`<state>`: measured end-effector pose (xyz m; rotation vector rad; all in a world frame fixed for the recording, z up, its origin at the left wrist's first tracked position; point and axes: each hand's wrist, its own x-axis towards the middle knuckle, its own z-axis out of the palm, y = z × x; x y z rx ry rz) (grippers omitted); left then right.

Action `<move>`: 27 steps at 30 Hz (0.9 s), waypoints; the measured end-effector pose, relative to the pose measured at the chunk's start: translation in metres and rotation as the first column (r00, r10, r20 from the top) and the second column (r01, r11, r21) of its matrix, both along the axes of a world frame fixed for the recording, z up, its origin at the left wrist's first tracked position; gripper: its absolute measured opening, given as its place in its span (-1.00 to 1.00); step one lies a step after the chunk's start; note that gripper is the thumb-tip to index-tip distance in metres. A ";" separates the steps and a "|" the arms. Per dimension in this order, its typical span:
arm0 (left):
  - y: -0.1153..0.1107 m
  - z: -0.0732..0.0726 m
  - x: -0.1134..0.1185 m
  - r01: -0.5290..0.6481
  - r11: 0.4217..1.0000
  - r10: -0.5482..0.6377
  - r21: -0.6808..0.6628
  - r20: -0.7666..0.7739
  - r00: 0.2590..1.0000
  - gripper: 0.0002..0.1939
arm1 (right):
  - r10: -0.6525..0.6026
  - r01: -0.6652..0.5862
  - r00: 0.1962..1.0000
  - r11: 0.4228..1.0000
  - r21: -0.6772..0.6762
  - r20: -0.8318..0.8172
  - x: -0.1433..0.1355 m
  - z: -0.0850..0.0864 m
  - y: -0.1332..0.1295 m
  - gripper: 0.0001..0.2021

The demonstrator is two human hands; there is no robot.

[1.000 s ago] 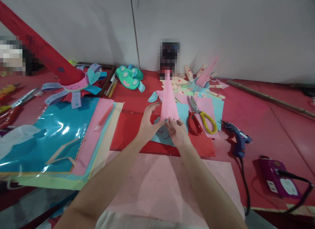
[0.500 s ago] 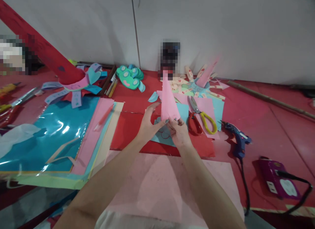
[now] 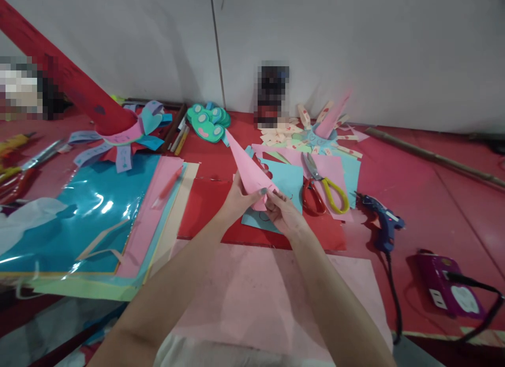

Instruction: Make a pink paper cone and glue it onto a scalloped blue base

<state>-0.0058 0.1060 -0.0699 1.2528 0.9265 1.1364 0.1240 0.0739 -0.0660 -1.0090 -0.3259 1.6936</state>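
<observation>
A pink paper cone (image 3: 249, 168) is held between my two hands, its point tilted up and to the left. My left hand (image 3: 241, 194) wraps around the cone's left side, thumb across its lower part. At the lower right edge, the fingers of my right hand (image 3: 283, 209) pinch the cone's rim. Under the hands lies a light blue paper sheet (image 3: 284, 173) with drawn outlines, on a red board (image 3: 205, 209). Right of my right hand are scissors (image 3: 324, 184) with one red and one yellow handle.
A blue glue gun (image 3: 382, 222) and a purple power box (image 3: 447, 285) with cords lie at right. A finished cone hat (image 3: 331, 120) stands behind, beside a wooden stick (image 3: 434, 156). Stacked coloured sheets (image 3: 94, 214) and a tall red cone (image 3: 79, 78) are at left.
The cone has tipped from upright to leaning left. My left hand has closed around its side, while my right hand stays at the bottom edge.
</observation>
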 end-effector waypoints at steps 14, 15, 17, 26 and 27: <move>-0.001 -0.005 -0.001 -0.213 0.871 0.325 0.444 -0.194 0.926 -0.17 | -0.131 0.118 0.980 0.989 0.087 0.152 -0.007 0.002 -0.002 -0.63; -0.003 -0.003 -0.002 -0.211 0.821 0.373 0.530 -0.220 0.901 -0.15 | -0.159 0.150 0.978 0.986 0.075 0.138 -0.006 0.002 -0.001 -0.62; -0.006 0.001 -0.005 -0.138 0.720 0.450 0.681 -0.307 0.839 -0.25 | -0.205 0.200 0.972 0.978 0.052 0.115 -0.005 0.002 0.000 -0.62; -0.010 0.000 -0.003 0.134 0.562 0.476 0.816 -0.451 0.755 -0.82 | -0.239 0.235 0.969 0.970 0.066 0.060 -0.006 0.003 -0.001 -0.65; -0.010 0.000 -0.003 0.132 0.560 0.477 0.818 -0.449 0.756 -0.84 | -0.238 0.234 0.969 0.970 0.066 0.065 -0.006 0.003 -0.001 -0.65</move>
